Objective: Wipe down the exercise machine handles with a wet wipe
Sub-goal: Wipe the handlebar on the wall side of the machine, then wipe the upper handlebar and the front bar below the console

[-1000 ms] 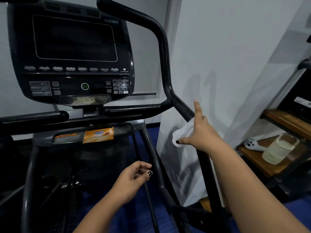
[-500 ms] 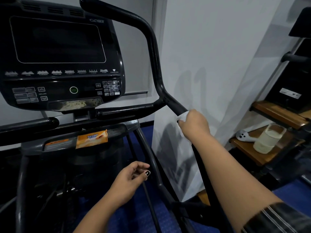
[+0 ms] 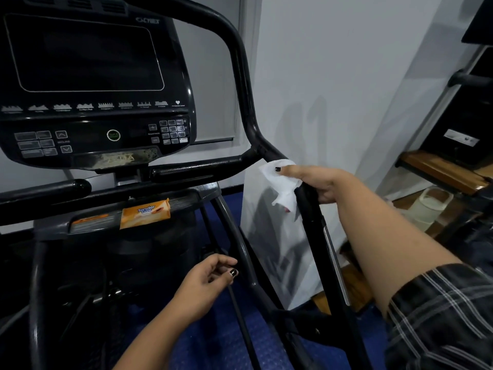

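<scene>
Head view: right hand (image 3: 321, 182) is stretched forward, forearm coming up from the lower right, plaid sleeve (image 3: 440, 316) pushed back at the elbow. It grasps the black right handle (image 3: 317, 236) of the exercise machine just below the bend where the side bar joins. Fingers wrap round the far side of the bar. The thumb lies straight along the top and points left, dark nail showing.

Wet wipe (image 3: 280, 182) is pinned between that thumb and palm and the bar. It is white and crumpled, and a loose tail hangs down left of the hand, beside the bar.

Left hand (image 3: 210, 281) sits lower and nearer the body, left of and well below the right hand. Wrist is bent and palm turned inward. Fingers are loosely curled, thumb with a dark nail on top, nothing held. A thin black rod (image 3: 240, 316) runs just under it; contact cannot be told.

Up and left of both hands is the console (image 3: 88, 76), screen dark. Orange wipes pack (image 3: 145, 213) lies on the ledge below it, above the left hand. Right of the right forearm is a wooden shelf (image 3: 440, 169), with a pale container (image 3: 432, 206) under it.
</scene>
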`<state>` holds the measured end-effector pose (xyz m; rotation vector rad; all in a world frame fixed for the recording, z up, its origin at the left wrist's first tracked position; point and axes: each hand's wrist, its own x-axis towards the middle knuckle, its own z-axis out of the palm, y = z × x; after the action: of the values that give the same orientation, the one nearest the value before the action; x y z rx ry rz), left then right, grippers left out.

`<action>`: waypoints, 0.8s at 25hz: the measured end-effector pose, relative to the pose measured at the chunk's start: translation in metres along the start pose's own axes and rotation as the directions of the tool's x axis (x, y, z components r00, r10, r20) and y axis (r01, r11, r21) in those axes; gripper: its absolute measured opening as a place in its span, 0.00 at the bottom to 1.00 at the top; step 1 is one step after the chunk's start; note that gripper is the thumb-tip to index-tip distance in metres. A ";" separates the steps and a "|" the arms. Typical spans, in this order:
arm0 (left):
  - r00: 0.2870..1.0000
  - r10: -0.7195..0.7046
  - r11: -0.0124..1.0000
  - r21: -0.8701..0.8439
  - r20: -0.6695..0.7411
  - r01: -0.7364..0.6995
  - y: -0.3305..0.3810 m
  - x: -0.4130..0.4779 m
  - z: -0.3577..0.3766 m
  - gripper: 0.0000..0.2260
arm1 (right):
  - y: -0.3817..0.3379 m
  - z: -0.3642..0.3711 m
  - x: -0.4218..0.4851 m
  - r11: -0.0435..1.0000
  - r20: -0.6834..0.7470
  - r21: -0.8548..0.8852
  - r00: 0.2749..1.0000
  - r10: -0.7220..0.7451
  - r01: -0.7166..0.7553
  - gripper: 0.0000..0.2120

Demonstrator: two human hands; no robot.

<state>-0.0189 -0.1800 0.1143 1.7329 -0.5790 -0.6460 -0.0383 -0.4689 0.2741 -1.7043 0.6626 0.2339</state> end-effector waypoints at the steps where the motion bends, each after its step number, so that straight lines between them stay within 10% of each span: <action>1: 1.000 0.002 1.000 -0.002 -0.002 -0.002 0.002 0.000 0.000 0.08 | 0.010 -0.001 -0.003 0.999 0.015 0.027 0.999 -0.028 0.028 0.23; 8: 0.997 0.059 0.998 0.004 0.041 -0.059 0.018 0.007 0.012 0.08 | 0.059 0.009 -0.035 0.972 -0.098 0.043 0.970 -0.224 0.229 0.16; 11: 0.997 0.063 0.997 0.036 0.055 -0.065 0.019 0.010 0.008 0.08 | 0.063 0.016 -0.053 0.943 -0.148 -0.224 0.948 -0.283 0.247 0.07; 14: 0.993 0.096 0.990 0.094 0.066 -0.102 0.025 0.019 0.003 0.09 | 0.065 0.042 -0.057 0.846 -0.406 -0.533 0.878 -0.254 -0.002 0.05; 17: 0.978 0.180 0.950 0.238 0.105 -0.201 0.048 0.035 -0.004 0.09 | 0.058 0.075 -0.046 0.592 -0.619 -0.709 0.741 -0.261 -0.383 0.25; 20: 0.942 0.322 0.859 0.388 0.097 -0.334 0.084 0.059 -0.019 0.09 | 0.039 0.078 -0.029 0.506 -0.634 -0.758 0.646 -0.425 -0.411 0.23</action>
<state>0.0330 -0.2261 0.1921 1.9382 -1.0611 -0.3211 -0.0681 -0.3906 0.2370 -2.8878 1.3363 -0.2993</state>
